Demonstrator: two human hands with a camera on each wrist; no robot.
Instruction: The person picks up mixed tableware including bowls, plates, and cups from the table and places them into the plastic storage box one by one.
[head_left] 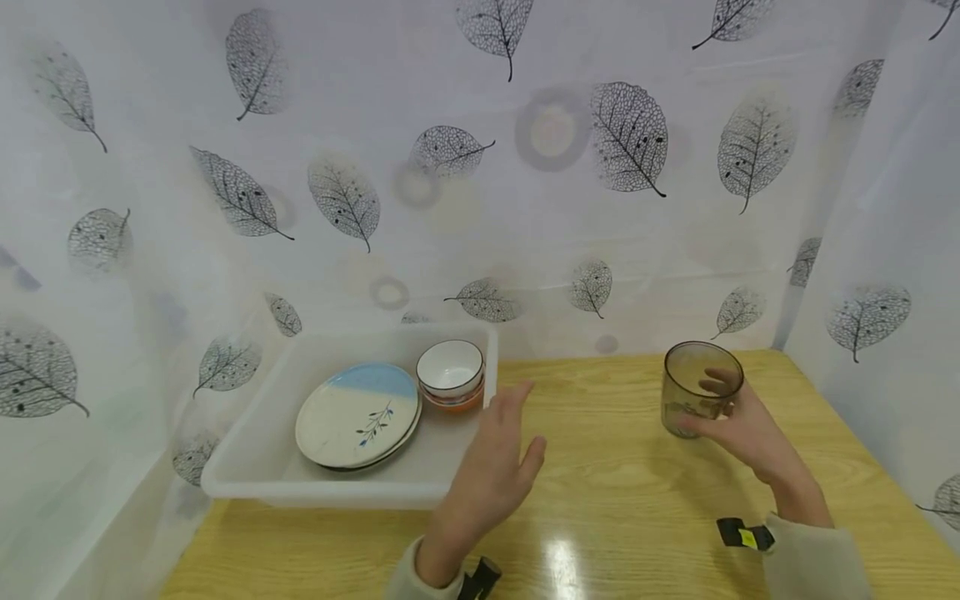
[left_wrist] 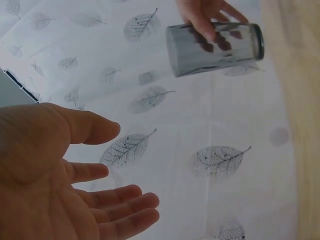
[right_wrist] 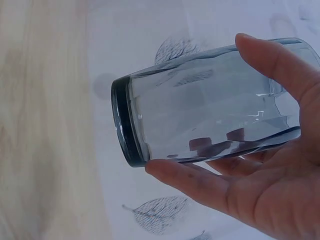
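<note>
My right hand (head_left: 757,442) grips a clear smoky-grey drinking glass (head_left: 681,404) over the right side of the table. Thumb and fingers curve round opposite sides of it. In the right wrist view the glass (right_wrist: 200,115) lies sideways across the picture, its thick dark base to the left and the palm (right_wrist: 270,195) by its other end. My left hand (head_left: 491,467) hovers near the front right corner of a white plastic tub (head_left: 322,490), holding nothing. Its fingers (left_wrist: 120,205) and thumb are spread apart in the left wrist view.
Inside the tub lie stacked plates (head_left: 348,421), the top one cream and blue with a sprig pattern. Stacked small bowls (head_left: 450,367) sit in its back right corner. A wooden table (head_left: 600,475) carries everything, and a leaf-printed white sheet (head_left: 405,250) hangs behind and at both sides.
</note>
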